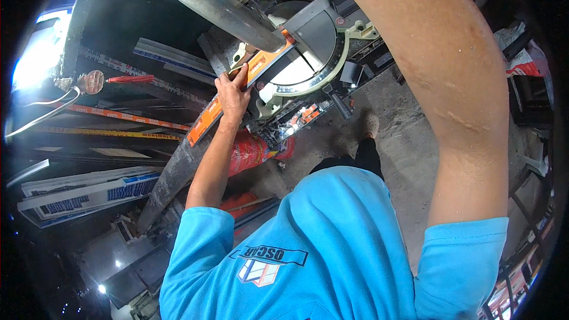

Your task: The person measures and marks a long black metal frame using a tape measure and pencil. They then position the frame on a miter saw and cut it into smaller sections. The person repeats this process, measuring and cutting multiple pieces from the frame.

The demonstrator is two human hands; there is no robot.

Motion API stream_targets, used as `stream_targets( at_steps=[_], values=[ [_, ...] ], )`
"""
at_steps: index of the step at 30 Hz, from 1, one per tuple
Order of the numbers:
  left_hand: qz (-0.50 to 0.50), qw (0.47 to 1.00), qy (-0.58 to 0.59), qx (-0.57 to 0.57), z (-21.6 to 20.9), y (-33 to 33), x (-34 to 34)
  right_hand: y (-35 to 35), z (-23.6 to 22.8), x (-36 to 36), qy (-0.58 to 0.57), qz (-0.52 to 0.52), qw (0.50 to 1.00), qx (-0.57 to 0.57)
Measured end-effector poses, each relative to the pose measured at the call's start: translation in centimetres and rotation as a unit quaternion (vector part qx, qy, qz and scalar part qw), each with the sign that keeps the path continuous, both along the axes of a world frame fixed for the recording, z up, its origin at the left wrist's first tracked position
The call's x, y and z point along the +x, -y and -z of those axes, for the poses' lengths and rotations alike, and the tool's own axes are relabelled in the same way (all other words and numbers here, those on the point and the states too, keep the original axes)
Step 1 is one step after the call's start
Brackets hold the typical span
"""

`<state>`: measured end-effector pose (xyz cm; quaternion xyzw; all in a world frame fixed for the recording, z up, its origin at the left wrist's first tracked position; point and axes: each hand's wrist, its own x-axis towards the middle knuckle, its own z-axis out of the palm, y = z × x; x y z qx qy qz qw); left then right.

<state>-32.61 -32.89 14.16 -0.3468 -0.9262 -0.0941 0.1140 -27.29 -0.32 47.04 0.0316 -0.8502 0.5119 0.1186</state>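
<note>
My left hand (232, 93) grips a long profile strip (204, 123) covered in orange film, its thumb and fingers closed over it. The strip lies slantwise across the bed of a mitre saw (314, 32), and its far end passes under the saw's rounded grey blade guard (222, 12). Just right of the strip is the saw's round turntable (293, 72), with a dark slot across it. My right forearm (438, 53) reaches up past the top edge, so that hand lies outside the picture.
Stacked profiles (89, 192) in white and blue film lean at the left, below more orange and yellow strips (118, 112). A red tassel (131, 79) hangs near them. A red sack (249, 151) is under the saw. A dark lock handle (339, 104) juts from the saw's front.
</note>
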Motion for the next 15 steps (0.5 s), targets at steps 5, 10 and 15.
stream_targets(
  at_steps=[5, 10, 15],
  values=[
    [-0.002, 1.0, -0.009, -0.004, 0.14, 0.22, 0.1, -0.08, -0.01, 0.01, 0.005, -0.002, 1.0, -0.008],
    [-0.011, 1.0, -0.003, -0.019, 0.3, 0.33, 0.02, -0.26, -0.11, -0.17, 0.01, -0.001, 1.0, -0.013],
    [0.004, 1.0, 0.001, 0.005, 0.29, 0.31, 0.01, -0.34, -0.43, -0.42, 0.019, 0.002, 1.0, -0.017]
  ],
)
